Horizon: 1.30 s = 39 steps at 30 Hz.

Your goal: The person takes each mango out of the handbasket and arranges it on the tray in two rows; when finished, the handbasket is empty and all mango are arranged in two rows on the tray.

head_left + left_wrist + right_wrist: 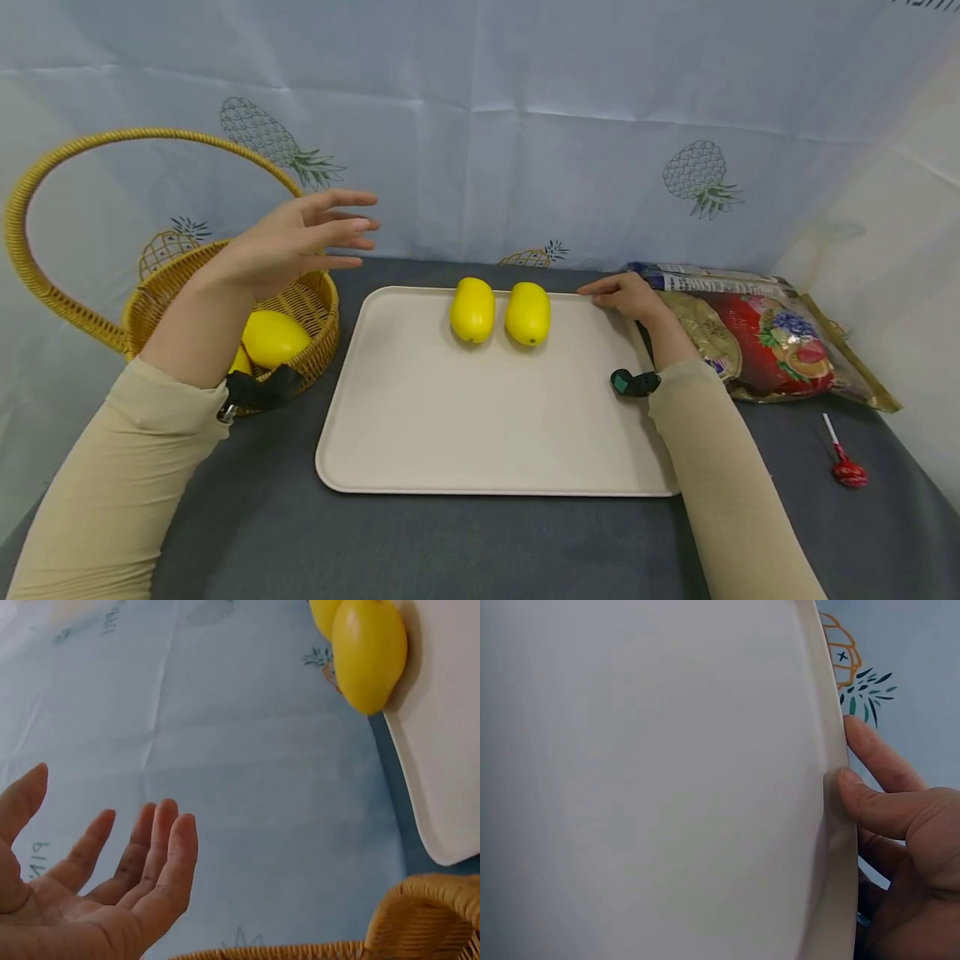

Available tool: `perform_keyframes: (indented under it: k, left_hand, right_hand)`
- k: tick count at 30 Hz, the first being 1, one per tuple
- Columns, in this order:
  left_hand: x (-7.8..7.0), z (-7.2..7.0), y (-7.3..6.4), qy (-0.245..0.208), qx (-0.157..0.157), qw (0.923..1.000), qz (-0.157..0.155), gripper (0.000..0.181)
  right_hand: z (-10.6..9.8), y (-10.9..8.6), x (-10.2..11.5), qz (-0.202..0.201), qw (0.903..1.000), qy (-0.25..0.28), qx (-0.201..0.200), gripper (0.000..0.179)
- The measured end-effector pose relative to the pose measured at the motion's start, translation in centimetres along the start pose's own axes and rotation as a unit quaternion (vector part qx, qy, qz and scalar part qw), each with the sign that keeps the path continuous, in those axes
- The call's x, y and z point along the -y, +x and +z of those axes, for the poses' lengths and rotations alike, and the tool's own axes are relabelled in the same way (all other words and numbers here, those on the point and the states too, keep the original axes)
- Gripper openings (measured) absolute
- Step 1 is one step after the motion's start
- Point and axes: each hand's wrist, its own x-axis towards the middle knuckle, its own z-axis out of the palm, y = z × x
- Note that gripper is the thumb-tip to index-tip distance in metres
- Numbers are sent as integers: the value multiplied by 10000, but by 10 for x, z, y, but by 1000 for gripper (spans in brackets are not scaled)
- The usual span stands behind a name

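Tray (495, 417) on table (450, 550), long axis 9 to 3 o'clock; right hand (628, 296) pinches its rim near the 2 o'clock corner. Two yellow fruits inside it, side by side near the 12 o'clock edge, long axes 12 to 6: left fruit (472, 310), right fruit (528, 313), right hand nearer, fruits toward its 9. Left hand (288, 237) raised, empty, fingers apart, near the basket (321, 354) at tray's 10. Basket holds one yellow fruit (275, 337) plus part of another, count beyond that hidden. Printed bag (776, 342) at 3.

Soft, diffuse light, faint shadows on the tray (487, 417), both wrist views dimmer
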Motion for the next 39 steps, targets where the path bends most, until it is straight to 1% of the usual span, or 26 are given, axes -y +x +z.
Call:
perform_keyframes:
  k: [6,12,15,19,21,23,26,29,31,33,39]
  left_hand:
    - [17,-26,-11,198,1,9997,156,51]
    - [34,-49,-17,94,32,9997,203,49]
    - [45,-63,-18,-201,42,9996,174,48]
    - [60,-81,-19,-675,44,9975,211,42]
    - [68,-88,-19,-769,66,9967,238,39]
    - [74,-94,-18,-546,75,9983,194,37]
    - [80,-99,-16,36,64,10000,-46,36]
    - [85,-102,-13,707,124,9964,-444,40]
    - [87,-103,-11,952,225,9930,-666,46]
    - [90,-105,-10,1070,322,9903,-820,53]
    - [104,-114,-9,1064,604,9876,-988,59]
  right_hand:
    - [0,-1,1,-18,10000,-46,-33,33]
    - [0,-2,2,34,10000,17,-40,33]
    - [0,-2,2,32,10000,27,-27,34]
    - [0,-1,0,3,10000,-15,-31,33]
    - [0,-1,0,-21,10000,-55,-41,33]
    - [0,-1,-1,-52,9999,-89,-43,34]
    - [0,-1,-1,-36,9999,-82,-49,34]
    - [0,-1,-1,-16,10000,-34,-33,34]
    - [0,0,0,-2,10000,10,-30,34]
    - [0,-1,0,-16,10000,40,4,34]
    - [0,-3,2,1,10000,68,7,35]
